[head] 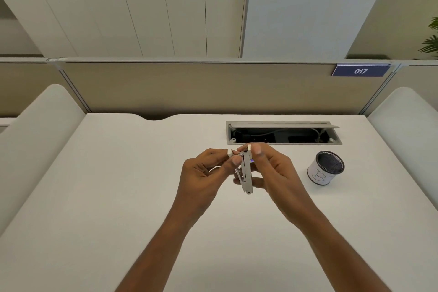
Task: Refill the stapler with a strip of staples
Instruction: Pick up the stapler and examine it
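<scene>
I held the little grey stapler (246, 170) up over the white counter (118, 185) with both hands. My right hand (272, 170) gripped its top end. My left hand (201, 173) pinched a small piece beside it. A round cup (326, 171) sat near my right hand.

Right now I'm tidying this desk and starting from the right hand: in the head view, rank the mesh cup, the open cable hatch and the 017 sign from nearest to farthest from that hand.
1. Mesh cup: on the desk just right of the right hand.
2. Cable hatch: set in the desk, behind the hand.
3. 017 sign: up on the partition, far right.
</scene>
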Demonstrator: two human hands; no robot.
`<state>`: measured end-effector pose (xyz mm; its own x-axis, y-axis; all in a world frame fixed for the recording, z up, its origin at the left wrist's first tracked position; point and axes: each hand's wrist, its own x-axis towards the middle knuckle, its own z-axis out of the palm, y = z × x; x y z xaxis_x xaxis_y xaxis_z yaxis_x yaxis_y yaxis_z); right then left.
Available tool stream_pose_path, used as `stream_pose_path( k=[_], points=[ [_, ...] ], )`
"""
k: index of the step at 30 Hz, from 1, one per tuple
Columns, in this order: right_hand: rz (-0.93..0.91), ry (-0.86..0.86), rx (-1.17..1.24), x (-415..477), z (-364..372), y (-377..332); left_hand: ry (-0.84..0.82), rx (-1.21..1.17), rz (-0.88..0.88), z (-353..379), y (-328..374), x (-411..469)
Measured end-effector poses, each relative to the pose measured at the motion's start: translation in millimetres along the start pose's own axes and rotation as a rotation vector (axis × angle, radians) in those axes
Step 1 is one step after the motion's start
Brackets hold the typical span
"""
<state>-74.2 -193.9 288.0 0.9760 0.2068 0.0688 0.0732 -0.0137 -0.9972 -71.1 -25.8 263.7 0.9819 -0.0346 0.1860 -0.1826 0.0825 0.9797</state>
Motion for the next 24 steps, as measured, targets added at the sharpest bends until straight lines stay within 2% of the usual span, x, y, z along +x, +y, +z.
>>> stream_pose_path(
  k=[5,24],
  points=[
    [-0.068,-0.021,-0.188,-4,-7,-7,-0.054,0.003,0.048,-7,6,0],
    [-0.164,0.104,-0.019,-11,6,10,-0.001,-0.025,0.094,-12,13,-11]
  ],
)
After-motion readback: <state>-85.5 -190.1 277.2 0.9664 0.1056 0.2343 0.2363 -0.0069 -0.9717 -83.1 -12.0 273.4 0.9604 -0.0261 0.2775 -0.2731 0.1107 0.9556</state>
